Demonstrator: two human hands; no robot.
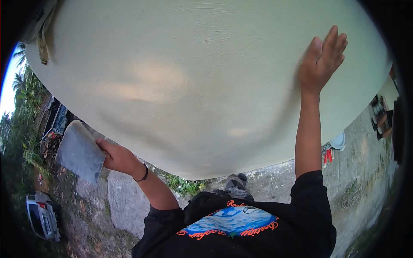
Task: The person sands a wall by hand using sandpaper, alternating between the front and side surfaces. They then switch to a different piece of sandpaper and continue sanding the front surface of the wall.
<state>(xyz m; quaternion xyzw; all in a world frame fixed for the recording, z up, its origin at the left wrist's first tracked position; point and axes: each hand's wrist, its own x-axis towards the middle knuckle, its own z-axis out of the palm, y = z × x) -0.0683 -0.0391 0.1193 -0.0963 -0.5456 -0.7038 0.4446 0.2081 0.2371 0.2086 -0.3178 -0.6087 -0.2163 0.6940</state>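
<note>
A large pale, smooth curved surface (pixel 172 86) fills the upper part of the head view, with faint streaks near its top. My right hand (pixel 323 60) lies against its right side, fingers stretched out and holding nothing. At the lower left, beside the surface's edge, my left hand (pixel 118 158) grips a thin grey sheet (pixel 81 152) with the thumb on top. The sheet is slightly bent and hangs out to the left, apart from the pale surface. A dark band circles my left wrist.
A strip of cloth (pixel 42 45) hangs at the upper left of the surface. Below are concrete ground (pixel 127 202), green plants and my shoe (pixel 236 185). A parked car (pixel 43 216) stands at the lower left. Red items (pixel 328 155) and a whitish basin (pixel 338 141) lie at the right.
</note>
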